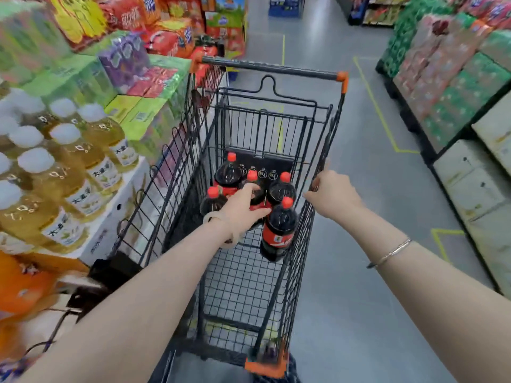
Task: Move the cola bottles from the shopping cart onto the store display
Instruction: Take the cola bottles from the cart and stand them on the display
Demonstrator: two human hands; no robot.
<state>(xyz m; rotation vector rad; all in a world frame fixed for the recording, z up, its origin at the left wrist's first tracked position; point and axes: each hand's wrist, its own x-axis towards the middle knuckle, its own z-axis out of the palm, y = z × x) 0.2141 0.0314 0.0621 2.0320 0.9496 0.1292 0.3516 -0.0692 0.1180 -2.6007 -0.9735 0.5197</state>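
- Head view: at 9 o'clock, yellow tea bottles (69,172) with white caps stand on a white carton on the display.
- In the middle stands the black wire shopping cart (237,286).
- Five cola bottles with red caps stand upright in the cart, toward its far end.
- The left hand (243,208) reaches into the cart; its fingers are curled around the middle cola bottle (253,179).
- The nearest cola bottle (279,230) stands at 3 o'clock from this hand, against the cart's right wall.
- The right hand (330,194) grasps the right rim of the cart.
- A thin bracelet (390,254) is on the right forearm.
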